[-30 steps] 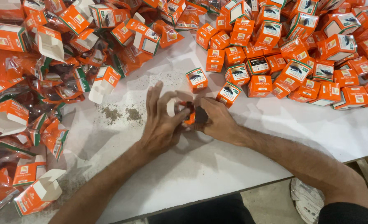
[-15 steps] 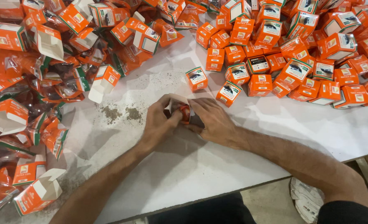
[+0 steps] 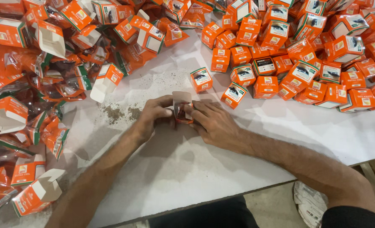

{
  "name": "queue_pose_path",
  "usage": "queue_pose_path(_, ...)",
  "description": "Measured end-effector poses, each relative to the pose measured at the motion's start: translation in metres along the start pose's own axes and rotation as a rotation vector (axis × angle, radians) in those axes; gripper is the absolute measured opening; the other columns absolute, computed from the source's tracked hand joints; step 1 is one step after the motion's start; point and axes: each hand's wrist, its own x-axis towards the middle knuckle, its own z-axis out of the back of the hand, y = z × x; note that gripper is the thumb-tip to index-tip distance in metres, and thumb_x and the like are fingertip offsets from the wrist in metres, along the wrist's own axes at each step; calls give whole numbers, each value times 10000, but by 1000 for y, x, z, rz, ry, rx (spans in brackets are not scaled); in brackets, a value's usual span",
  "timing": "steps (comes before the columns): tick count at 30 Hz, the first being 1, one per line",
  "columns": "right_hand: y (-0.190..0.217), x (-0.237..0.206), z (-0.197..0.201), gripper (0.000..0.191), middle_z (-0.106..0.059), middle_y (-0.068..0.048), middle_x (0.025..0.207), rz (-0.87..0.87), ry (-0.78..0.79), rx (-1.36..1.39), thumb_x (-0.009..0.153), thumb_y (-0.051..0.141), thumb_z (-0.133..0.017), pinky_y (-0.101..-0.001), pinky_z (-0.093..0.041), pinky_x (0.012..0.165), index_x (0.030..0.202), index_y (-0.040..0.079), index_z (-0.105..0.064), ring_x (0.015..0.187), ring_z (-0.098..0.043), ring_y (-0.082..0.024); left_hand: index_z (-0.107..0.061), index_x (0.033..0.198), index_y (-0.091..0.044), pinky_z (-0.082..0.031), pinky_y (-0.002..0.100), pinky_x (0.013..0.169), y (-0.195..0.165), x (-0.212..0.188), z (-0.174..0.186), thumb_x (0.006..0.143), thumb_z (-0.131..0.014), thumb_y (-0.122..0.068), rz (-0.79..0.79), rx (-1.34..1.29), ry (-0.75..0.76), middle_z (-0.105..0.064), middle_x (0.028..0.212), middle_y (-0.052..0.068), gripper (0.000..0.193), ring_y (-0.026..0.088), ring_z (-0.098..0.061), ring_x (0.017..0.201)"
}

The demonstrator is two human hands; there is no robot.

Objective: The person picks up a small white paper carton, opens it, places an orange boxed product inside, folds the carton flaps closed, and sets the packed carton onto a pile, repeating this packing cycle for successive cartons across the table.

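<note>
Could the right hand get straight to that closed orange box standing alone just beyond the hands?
Probably yes: the closed orange box stands apart on bare white table, just beyond the right hand, though that hand is busy holding the open carton.

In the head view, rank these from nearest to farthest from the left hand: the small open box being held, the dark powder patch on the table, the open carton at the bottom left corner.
1. Small open box, held at the left hand fingertips.
2. Dark powder patch, just to its left on the table.
3. Open carton, far down at the bottom left.
</note>
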Motion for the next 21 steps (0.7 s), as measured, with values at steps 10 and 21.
queue_pose_path(10,8,3,4,512,-621,-221,1332,-33,15,31,836,105,-734,-496,-514,949,1311,34,-557,1134,-636,-403,-655,989,32,-554,288,580,10,4,-5,904,-679,-78,-35,223,-211,-733,907,87,141,115,-649,702)
queue_pose_path(21,4,4,6,455,-707,-175,1086,-162,28,149,868,136,-779,-484,-536,859,1206,37,-491,1033,-687,-377,-620,1274,-36,-534,418,1147,10,-15,-27,846,-709,61,-722,976,-119,-646,1424,145,448,354,-611,1378)
